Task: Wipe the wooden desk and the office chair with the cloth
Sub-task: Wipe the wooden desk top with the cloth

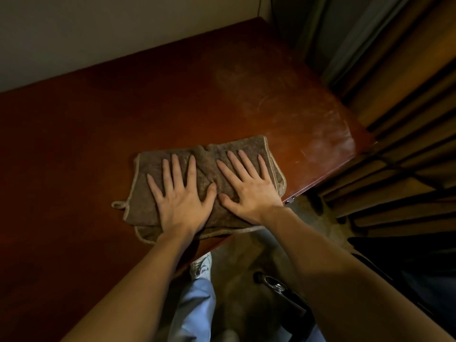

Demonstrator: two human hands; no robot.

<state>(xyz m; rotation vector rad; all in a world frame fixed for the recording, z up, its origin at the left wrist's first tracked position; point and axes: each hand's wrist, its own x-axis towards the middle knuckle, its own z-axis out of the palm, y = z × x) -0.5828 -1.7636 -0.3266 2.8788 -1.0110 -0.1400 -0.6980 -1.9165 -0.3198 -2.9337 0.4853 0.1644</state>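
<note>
Cloth (209, 166) lies flat on desk (98, 144) beneath both pressing hands.

readable text: none in the head view
cloth (207, 166): plain brown weave with a pale trim; no tag, print or lettering legible
wooden desk (98, 144): bare reddish top; no label, sticker or number legible
shoe (201, 264): too dim and small to tell any brand mark
</note>
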